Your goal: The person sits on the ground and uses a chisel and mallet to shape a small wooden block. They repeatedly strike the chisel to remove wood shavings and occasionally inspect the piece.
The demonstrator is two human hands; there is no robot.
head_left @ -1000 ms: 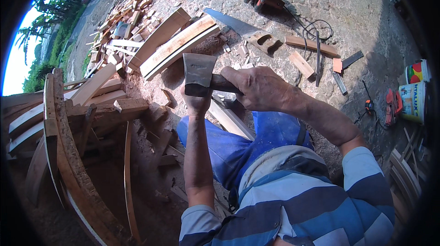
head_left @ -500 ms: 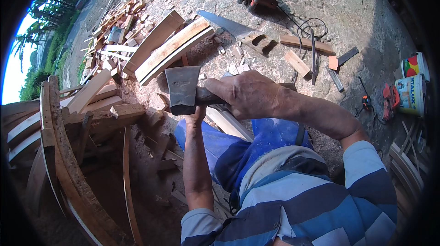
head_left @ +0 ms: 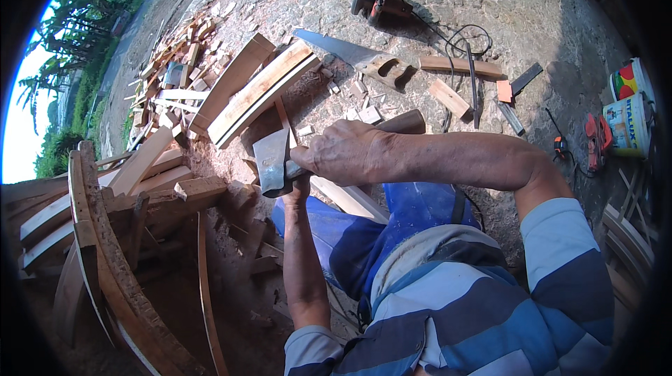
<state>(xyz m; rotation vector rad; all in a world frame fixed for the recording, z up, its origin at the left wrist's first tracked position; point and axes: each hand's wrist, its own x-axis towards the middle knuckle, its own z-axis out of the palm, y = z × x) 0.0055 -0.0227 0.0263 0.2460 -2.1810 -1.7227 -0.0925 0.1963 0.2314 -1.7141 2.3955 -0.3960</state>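
My right hand [head_left: 344,153] is closed around the handle of a hatchet [head_left: 271,159], gripping close to its metal head. The wooden handle's end sticks out past my wrist. Behind and just below the hatchet head is my left hand [head_left: 297,190], its forearm rising from the lower edge. The hatchet and my right hand hide its fingers, so what it holds, if anything, does not show. A pale wooden board [head_left: 350,197] lies across by my legs, below my right hand.
Thick planks [head_left: 262,92] lean ahead beside a heap of offcuts [head_left: 189,61]. A handsaw [head_left: 357,54] and a corded power tool [head_left: 381,3] lie on the rough ground. Curved timbers [head_left: 115,271] stand at left; paint buckets [head_left: 625,127] and a red tool [head_left: 596,141] are at right.
The hatchet has turned in my right hand: its head has dropped slightly and tilted, and the handle's end now shows above my right wrist. My left hand has shifted slightly down.
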